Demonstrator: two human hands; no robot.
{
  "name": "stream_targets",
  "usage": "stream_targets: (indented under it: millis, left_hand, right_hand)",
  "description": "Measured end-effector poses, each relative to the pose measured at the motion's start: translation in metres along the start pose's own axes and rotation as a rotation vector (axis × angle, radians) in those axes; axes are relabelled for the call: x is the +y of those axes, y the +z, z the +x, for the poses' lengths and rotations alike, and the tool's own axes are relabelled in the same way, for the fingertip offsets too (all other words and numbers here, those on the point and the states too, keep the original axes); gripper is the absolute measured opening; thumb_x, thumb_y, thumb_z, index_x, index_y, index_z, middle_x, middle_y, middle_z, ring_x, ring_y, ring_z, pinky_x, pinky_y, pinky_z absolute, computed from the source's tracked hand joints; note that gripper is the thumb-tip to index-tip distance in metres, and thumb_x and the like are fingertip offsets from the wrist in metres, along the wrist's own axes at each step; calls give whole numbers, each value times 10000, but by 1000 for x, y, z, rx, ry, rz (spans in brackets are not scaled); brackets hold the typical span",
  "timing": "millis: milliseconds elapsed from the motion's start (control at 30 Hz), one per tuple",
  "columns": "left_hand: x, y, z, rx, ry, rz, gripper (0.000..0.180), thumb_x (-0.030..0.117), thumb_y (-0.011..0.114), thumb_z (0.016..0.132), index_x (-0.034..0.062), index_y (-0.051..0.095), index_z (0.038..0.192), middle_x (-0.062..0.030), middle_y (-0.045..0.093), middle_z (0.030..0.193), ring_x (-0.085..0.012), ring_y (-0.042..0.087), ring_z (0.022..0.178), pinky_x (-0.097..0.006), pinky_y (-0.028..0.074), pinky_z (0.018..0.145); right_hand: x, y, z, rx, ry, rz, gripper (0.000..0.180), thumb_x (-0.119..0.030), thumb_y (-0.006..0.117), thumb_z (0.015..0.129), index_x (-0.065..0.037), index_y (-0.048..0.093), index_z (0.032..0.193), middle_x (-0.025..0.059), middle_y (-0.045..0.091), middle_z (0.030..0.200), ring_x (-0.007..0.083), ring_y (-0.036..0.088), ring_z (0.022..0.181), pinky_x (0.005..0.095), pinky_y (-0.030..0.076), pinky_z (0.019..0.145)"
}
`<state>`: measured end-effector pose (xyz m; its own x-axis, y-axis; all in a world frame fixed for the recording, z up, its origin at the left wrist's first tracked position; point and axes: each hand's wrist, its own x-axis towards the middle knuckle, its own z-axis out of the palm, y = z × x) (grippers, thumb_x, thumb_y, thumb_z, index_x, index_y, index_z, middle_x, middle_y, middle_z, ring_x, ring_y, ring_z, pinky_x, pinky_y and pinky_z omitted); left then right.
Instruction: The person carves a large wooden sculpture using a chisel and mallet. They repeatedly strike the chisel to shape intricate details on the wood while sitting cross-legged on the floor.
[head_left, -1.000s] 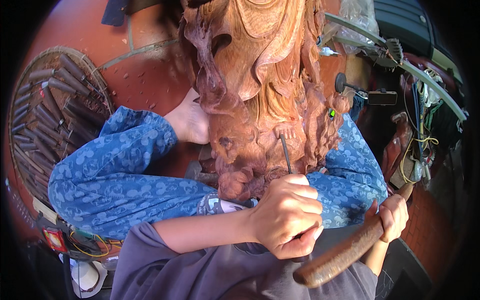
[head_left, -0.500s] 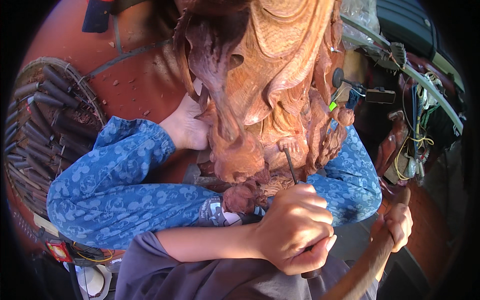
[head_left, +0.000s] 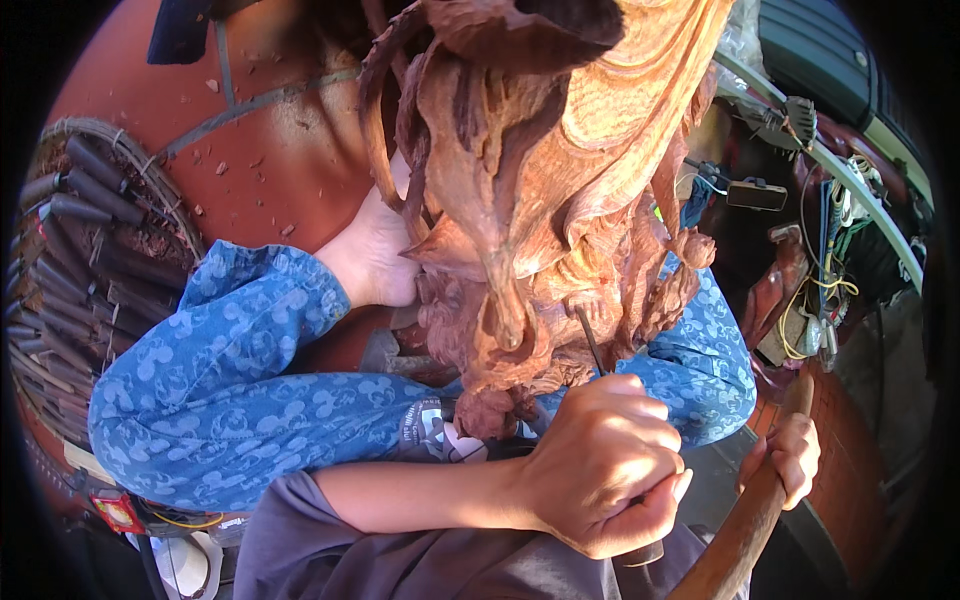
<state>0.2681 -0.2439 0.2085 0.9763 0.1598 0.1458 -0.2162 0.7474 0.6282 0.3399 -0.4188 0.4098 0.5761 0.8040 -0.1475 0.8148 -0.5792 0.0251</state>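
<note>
From the head view, my left grip [head_left: 600, 465] is clenched around a chisel [head_left: 590, 340], its tip set against the wood carving [head_left: 540, 200] that rests over my lap. My right grip [head_left: 785, 455] grasps a wooden mallet [head_left: 745, 530], held beside the carving.

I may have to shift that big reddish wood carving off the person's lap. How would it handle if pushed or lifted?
Probably heavy: the carving looks like thick solid wood filling much of the view. Certainly stiff, yet its thin curling tips look apt to snap if grabbed. It seems propped between the legs, so it might tip when pushed.
</note>
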Motion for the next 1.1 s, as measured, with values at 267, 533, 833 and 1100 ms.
stream_targets:
  millis: [267, 533, 833, 1100]
  left_hand:
    - [1, -2, 6, -6, -42, -8, 139, 151, 542, 666, 89, 493, 551, -31, 425, 539, -238, 410, 488, -363, 296, 513]
    - [0, -6, 6, -33, -34, 29, 139, 136, 549, 657, 87, 490, 541, -30, 430, 539, -238, 421, 489, -368, 297, 511]
    - [-10, 3, -5, -35, 190, 29, 138, 96, 564, 648, 90, 476, 542, -27, 416, 538, -235, 431, 491, -365, 321, 522]
    - [-14, 22, -42, -260, 223, 209, 194, 196, 618, 764, 91, 478, 679, -41, 447, 726, -230, 502, 740, -367, 400, 786]
  right_hand:
    - [5, 11, 5, 17, 17, 52, 237, 1, 688, 782, -55, 464, 838, 72, 524, 625, 195, 496, 485, 320, 424, 461]
    - [-1, 20, -3, 23, 89, -104, 269, 8, 700, 767, -69, 447, 821, 68, 531, 631, 191, 499, 510, 336, 437, 505]
    - [-5, 25, -26, 86, 65, 74, 327, 36, 725, 724, -58, 448, 872, 72, 520, 676, 183, 486, 568, 344, 429, 548]
    - [-30, 33, -52, 112, 156, 30, 390, -96, 869, 630, -67, 506, 771, 55, 548, 648, 205, 539, 553, 335, 470, 544]
